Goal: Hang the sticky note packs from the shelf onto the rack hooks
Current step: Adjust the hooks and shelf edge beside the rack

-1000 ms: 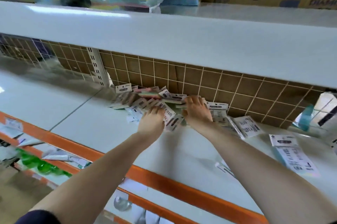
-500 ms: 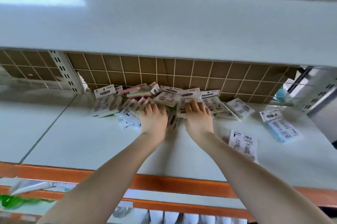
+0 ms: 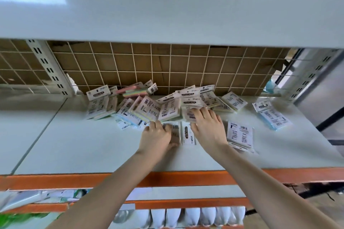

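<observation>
White shelf (image 3: 78, 146) under my hands, left hand (image 3: 157, 136) gripping a sticky note pack (image 3: 175, 131), right hand (image 3: 208, 128) flat, fingers spread on the pile (image 3: 149, 107).

Bright daylight, soft blur (edges bowed), shelf glare

The shelf (image 3: 78, 143) is showing a smooth, faintly glossy painted-metal surface with an orange edge, the sticky note packs (image 3: 149, 109) are gleaming in clear plastic wrap over matt paper cards, and the wire grid (image 3: 167, 66) is standing thin and coated before dull brown cardboard (image 3: 141, 64).
</observation>
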### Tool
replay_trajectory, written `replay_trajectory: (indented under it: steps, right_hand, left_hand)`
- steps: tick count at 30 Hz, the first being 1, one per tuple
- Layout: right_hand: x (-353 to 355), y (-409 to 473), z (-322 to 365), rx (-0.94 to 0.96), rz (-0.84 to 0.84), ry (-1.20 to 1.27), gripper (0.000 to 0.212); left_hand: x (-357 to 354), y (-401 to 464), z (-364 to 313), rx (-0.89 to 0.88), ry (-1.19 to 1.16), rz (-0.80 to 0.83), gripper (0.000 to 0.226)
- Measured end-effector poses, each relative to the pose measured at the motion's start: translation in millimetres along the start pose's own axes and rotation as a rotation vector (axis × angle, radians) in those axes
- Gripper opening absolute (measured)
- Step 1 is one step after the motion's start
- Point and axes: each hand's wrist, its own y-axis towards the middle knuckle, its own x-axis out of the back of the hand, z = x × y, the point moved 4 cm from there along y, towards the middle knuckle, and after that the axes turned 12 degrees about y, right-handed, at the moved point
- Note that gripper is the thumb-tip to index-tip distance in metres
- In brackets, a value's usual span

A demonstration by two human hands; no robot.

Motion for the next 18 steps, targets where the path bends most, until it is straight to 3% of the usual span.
replay_trajectory:
  steps: [3,5,8,11,13,15,18]
  right_hand:
    - [18.0,-5.1,-5.3,-0.164,-0.097,0.260,0.034]
    - [27.3,-4.2,-19.0,-0.331,-0.155,0.492,0.031]
    - [40.8,0.5,-44.0,-0.587,-0.217,0.911,0.018]
    - [40.4,-8.7,-62.9,-0.920,-0.265,1.509,0.012]
    - [38.1,-17.6,-66.2,-1.050,-0.261,1.845,0.004]
    - [36.6,-25.9,-67.4,-1.066,-0.207,2.029,0.021]
    - [41.9,-39.2,-73.1,-1.069,-0.163,2.048,0.033]
  left_hand:
    - [14.6,-5.6,0.3,-0.114,0.074,-0.105,0.063]
    - [21.8,-13.1,4.8,-0.140,0.079,-0.316,0.050]
    - [23.3,-20.9,13.7,-0.140,-0.088,-0.511,0.041]
    - [26.1,-20.8,20.7,0.018,-0.349,-0.464,0.024]
    - [22.7,-15.9,26.5,0.257,-0.626,-0.346,0.035]
    - [16.5,-8.6,27.1,0.416,-0.997,-0.232,0.045]
    - [14.2,-6.0,14.2,0.597,-1.577,-0.102,0.043]
